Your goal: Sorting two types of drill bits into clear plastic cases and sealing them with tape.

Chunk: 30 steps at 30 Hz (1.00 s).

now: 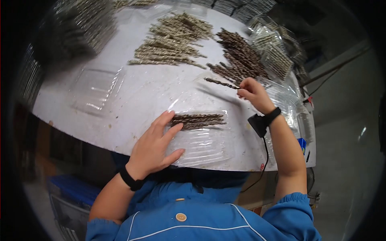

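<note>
A clear plastic tray (201, 150) with ridged slots lies at the near middle of the table. Several dark brown twisted sticks (199, 119) rest side by side in its far half. My left hand (155, 142) is open at the tray's left side, its fingers spread and its fingertips touching the sticks' left ends. To the right and farther off, my right hand (253, 94) pinches one end of a single brown twisted stick (220, 83). That stick points left, held above the table. Just beyond it lies a loose pile of the same brown sticks (239, 54).
A heap of pale gold twisted sticks (173, 40) covers the far middle. Filled trays (275, 52) are stacked at the far right, with clear trays (285, 100) below them. Another clear tray (96, 88) lies left. A cable (263, 160) hangs from a black device (258, 125) by my right wrist.
</note>
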{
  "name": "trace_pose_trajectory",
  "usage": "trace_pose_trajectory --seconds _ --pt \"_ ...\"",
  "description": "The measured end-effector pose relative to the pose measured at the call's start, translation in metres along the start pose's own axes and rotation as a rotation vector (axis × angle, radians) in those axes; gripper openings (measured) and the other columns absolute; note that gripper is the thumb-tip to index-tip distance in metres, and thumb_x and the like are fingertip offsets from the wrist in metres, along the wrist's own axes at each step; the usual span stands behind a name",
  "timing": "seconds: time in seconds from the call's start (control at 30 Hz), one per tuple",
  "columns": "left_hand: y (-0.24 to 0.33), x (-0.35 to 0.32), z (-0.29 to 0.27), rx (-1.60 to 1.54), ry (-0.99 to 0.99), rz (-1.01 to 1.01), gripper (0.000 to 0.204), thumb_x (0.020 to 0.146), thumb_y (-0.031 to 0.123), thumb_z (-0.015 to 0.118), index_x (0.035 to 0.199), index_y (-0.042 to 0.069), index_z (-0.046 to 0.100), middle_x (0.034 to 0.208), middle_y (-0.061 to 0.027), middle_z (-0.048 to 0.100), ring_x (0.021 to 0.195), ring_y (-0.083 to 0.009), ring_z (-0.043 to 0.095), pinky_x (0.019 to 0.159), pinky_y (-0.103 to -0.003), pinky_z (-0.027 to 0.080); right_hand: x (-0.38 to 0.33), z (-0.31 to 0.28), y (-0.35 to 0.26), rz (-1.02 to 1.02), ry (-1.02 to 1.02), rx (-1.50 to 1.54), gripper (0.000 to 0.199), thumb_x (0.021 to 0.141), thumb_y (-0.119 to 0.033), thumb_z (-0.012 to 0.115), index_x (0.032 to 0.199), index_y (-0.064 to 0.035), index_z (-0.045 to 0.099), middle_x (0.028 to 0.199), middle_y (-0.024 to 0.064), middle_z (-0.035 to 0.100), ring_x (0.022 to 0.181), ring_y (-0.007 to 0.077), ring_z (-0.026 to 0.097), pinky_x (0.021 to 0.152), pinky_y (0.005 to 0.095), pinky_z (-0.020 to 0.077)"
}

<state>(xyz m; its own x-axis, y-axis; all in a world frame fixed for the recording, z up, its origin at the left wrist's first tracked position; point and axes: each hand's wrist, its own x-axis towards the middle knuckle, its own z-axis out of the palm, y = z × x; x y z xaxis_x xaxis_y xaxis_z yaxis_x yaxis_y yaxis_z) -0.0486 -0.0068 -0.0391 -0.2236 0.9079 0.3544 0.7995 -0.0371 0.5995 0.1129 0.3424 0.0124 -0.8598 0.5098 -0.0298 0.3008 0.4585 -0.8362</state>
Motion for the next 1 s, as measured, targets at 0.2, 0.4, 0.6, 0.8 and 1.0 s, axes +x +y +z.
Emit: trace_pose_trajectory --seconds 0.2,0.4,0.6,0.8,1.0 --pt "-0.007 -0.01 -0.001 -0.005 0.127 0.02 0.078 0.082 0.044 0.07 0.14 0.001 0.04 0.148 -0.0215 0.038 0.136 -0.0406 0.038 0.113 -0.047 0.031 -0.046 0.025 -0.06 0.11 -0.23 0.288 0.012 0.091 -0.004 0.064 0.098 -0.0035 0.054 0.084 0.0017 0.064 0.077 0.0054 0.059 0.067 0.0195 0.0463" --pt "0.004 -0.015 0.003 0.002 0.2 0.04 0.077 0.078 0.036 0.076 0.137 0.0 0.042 0.141 -0.0218 0.047 0.131 -0.0406 0.044 0.108 -0.045 0.037 -0.063 0.057 -0.056 0.09 -0.262 0.101 0.014 0.088 -0.004 0.066 0.098 -0.0012 0.056 0.083 0.002 0.063 0.078 0.0081 0.06 0.07 0.024 0.0476" --pt "0.008 -0.01 0.004 0.1 0.071 -0.002 0.068 0.075 0.03 0.075 0.133 0.005 0.05 0.14 -0.0198 0.044 0.128 -0.0382 0.045 0.106 -0.045 0.039 -0.063 0.086 -0.074 -0.061 -0.123 -0.274 0.019 0.084 -0.01 0.068 0.098 -0.0019 0.058 0.08 0.0121 0.066 0.072 0.0258 0.064 0.068 0.0331 0.0496" --pt "0.01 -0.008 0.008 0.133 0.043 -0.049 0.06 0.072 0.029 0.075 0.128 0.011 0.061 0.14 -0.0174 0.042 0.13 -0.0359 0.043 0.106 -0.043 0.04 -0.057 0.065 -0.065 -0.452 0.128 -0.383 0.008 0.085 -0.01 0.07 0.088 -0.0049 0.065 0.078 0.0068 0.064 0.079 0.025 0.058 0.075 0.0355 0.0456" --pt "0.009 -0.009 0.007 0.163 0.031 -0.078 0.06 0.072 0.03 0.072 0.129 0.013 0.061 0.142 -0.0159 0.042 0.13 -0.0346 0.043 0.106 -0.043 0.04 -0.058 0.03 -0.058 0.053 0.094 -0.093 0.02 0.085 -0.016 0.074 0.098 -0.0035 0.064 0.069 -0.0036 0.046 0.067 0.0072 0.042 0.06 0.0232 0.0368"
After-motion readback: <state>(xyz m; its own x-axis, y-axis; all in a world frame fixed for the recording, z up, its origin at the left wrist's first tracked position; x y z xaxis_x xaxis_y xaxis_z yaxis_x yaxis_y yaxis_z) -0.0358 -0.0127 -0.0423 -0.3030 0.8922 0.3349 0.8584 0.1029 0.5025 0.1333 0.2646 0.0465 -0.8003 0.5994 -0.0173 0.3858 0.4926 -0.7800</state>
